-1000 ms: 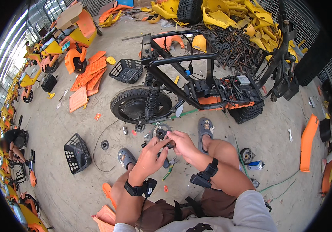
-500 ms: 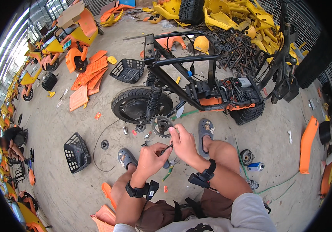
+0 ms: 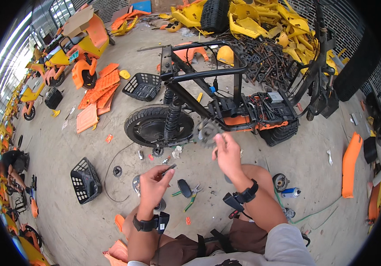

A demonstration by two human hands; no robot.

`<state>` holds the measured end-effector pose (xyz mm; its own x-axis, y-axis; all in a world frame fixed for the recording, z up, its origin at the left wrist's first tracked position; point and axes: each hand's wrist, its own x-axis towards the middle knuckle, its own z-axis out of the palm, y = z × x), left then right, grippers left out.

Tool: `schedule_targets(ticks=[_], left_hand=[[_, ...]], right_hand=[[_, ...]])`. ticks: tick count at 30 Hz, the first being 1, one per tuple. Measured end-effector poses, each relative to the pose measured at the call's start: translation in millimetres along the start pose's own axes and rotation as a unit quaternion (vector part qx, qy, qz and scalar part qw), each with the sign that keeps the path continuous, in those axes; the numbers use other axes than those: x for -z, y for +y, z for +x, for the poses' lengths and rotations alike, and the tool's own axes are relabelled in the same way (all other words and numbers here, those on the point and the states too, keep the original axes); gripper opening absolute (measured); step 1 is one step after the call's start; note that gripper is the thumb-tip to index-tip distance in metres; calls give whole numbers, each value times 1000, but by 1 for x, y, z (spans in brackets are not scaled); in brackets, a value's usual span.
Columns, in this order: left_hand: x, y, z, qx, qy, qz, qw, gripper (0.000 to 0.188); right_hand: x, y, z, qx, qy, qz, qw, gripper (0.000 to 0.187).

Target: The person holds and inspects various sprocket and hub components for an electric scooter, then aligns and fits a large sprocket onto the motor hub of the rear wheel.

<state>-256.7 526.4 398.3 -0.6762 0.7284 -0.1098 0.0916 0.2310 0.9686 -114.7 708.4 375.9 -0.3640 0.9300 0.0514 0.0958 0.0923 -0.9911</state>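
Note:
My right hand (image 3: 228, 156) pinches the edge of a toothed metal sprocket (image 3: 207, 132), held up in front of the stripped scooter's rear wheel (image 3: 148, 126) and slightly blurred. Lower and to the left, my left hand (image 3: 153, 182) grips a short, thin dark part (image 3: 169, 169) between thumb and fingers; its kind is unclear. On the floor between my feet lie green-handled pliers (image 3: 192, 198) beside a dark oval object (image 3: 184, 188). One small gear (image 3: 157, 152) rests by the wheel, another small gear (image 3: 117, 171) farther left.
The bare black scooter frame (image 3: 208, 73) stands ahead. Black plastic baskets (image 3: 85, 182) sit at left and behind the wheel. A blue spray can (image 3: 291, 192) lies at right near a round metal part (image 3: 281, 182). Yellow panels (image 3: 248, 22) are heaped behind; a person (image 3: 13, 162) crouches far left.
My hands have moved apart: the right one carried the sprocket up and right, the left one drew back left with the dark part. The view has shifted slightly.

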Motion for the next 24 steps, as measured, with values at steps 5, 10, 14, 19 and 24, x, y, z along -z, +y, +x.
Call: schedule_targets(ticks=[5, 10, 14, 19, 24], left_hand=[[-17, -11, 1, -62, 32, 7, 998, 21], [-18, -12, 7, -126, 70, 96, 985, 19], [-21, -10, 9, -111, 65, 67, 989, 23], [3, 0, 17, -93, 131, -129, 979, 23], [20, 1, 23, -3, 23, -216, 976, 20]], right_hand=[[-20, 10, -34, -9, -151, 3, 988, 25], [-21, 5, -40, 15, -168, -12, 986, 23], [-20, 3, -42, 58, -177, -16, 982, 20], [-14, 4, -33, -5, -260, 103, 960, 29], [-7, -4, -30, -44, -377, 174, 909, 33]])
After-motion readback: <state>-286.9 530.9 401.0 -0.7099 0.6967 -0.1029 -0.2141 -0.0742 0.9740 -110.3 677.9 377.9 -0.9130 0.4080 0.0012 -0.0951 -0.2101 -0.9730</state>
